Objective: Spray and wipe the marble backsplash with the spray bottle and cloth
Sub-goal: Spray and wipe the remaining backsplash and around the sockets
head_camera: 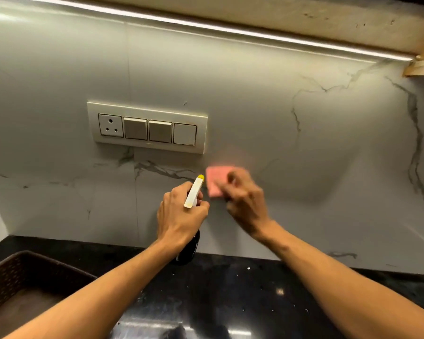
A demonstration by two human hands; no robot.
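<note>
Your left hand (181, 214) grips the upright spray bottle (193, 192), nozzle aimed far-right at the backsplash (304, 143); your right hand (245, 201) presses the pink cloth (214, 178) against it.

the backsplash (304, 133) is white marble with grey veins. the cloth (217, 181) is pink. the spray bottle (194, 192) has a white head with a yellow nozzle tip and a dark body. the worktop (255, 289) is glossy black with pale specks. the switch plate (147, 128) is cream, the basket (22, 277) dark brown and woven.
</note>
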